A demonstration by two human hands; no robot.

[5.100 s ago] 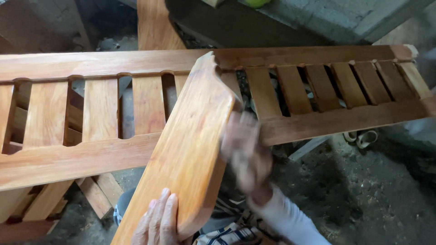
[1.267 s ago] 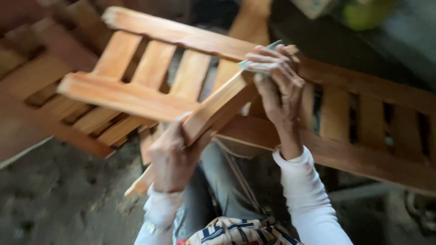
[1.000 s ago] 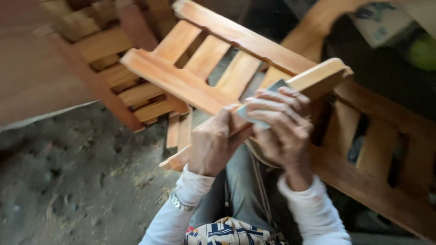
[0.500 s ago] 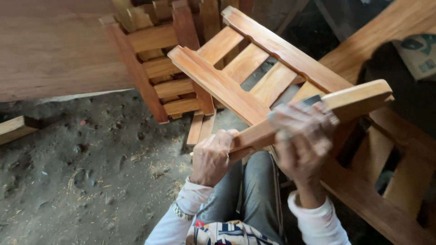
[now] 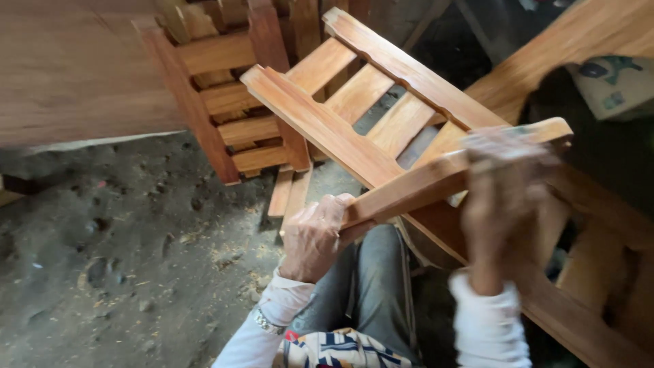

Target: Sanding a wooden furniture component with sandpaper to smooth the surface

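A single package is showing: a cardboard box (image 5: 616,85) is sitting at the upper right edge of the view, cut off by the frame. It is looking pale tan, with a dark blue-green printed mark on its upper face and what may be a small greenish label, too blurred to tell.

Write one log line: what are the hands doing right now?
left hand: grips wooden board low end | right hand: blurred, on board top edge | behind: slatted frame
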